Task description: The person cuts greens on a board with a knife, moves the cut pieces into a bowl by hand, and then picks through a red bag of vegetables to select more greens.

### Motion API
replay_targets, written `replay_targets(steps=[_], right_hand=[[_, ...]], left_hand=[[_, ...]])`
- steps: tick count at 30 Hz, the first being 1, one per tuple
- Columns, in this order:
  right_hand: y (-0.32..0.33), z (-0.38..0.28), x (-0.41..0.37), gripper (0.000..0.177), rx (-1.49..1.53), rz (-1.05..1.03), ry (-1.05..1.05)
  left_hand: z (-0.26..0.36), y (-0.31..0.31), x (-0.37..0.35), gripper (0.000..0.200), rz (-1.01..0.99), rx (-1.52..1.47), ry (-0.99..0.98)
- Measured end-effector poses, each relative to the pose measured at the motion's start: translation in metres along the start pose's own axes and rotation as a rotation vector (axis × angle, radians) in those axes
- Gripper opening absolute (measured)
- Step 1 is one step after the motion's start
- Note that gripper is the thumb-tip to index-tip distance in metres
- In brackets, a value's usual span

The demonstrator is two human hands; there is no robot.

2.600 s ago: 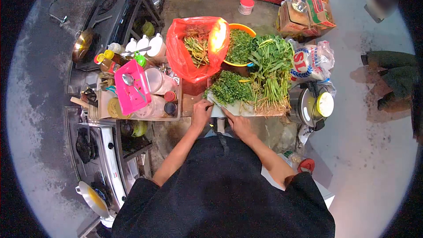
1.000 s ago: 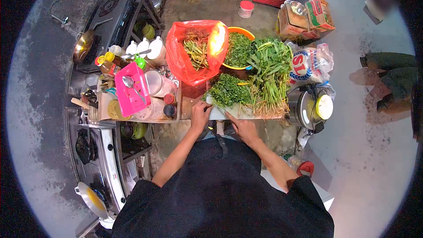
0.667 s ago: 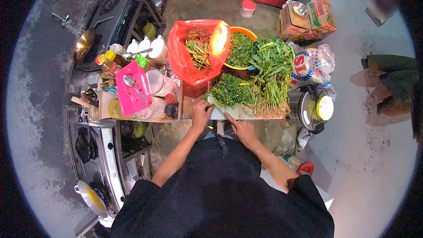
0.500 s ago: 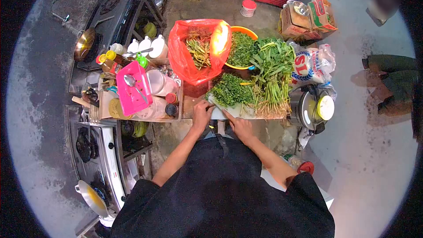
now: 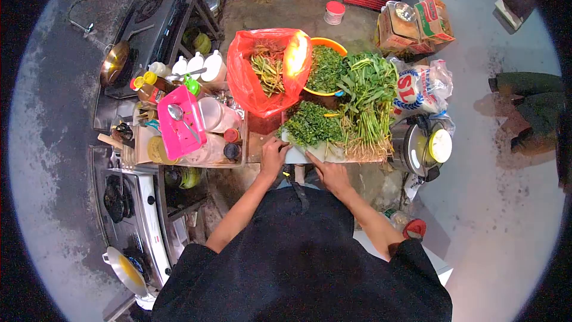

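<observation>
Over at the board, left hand is curled, right hand has a finger stretched out; can't tell from here if either's gripping anything. Greens are heaped on it, beside the stalks.

From the chopped greens on the white cutting board, we have our left hand between seven and eight o'clock and our right hand at five, both by the board's near edge; what either grips is too small for us to tell. The red bag of stems sits at eleven, the orange basin of leaves at twelve, the whole stalks between two and three, the pink tray at nine.
</observation>
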State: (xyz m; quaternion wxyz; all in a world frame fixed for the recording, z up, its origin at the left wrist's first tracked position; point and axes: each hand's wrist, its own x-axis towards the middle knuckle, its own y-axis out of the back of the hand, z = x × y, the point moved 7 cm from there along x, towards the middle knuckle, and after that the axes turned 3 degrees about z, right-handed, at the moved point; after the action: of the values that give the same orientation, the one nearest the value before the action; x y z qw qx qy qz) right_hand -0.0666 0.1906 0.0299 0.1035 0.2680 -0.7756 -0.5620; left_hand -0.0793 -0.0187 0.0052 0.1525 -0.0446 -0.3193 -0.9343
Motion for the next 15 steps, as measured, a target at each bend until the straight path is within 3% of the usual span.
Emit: replay_targets(steps=[3,15], right_hand=[[0.011,-0.009,0.0,0.065,0.084,-0.046,-0.005],[-0.016,-0.004,0.007,0.075,0.078,0.007,-0.011]], left_hand=[[0.002,0.0,0.002,0.013,-0.002,-0.031,-0.017],[0.002,-0.002,0.0,0.013,-0.032,-0.009,-0.039]])
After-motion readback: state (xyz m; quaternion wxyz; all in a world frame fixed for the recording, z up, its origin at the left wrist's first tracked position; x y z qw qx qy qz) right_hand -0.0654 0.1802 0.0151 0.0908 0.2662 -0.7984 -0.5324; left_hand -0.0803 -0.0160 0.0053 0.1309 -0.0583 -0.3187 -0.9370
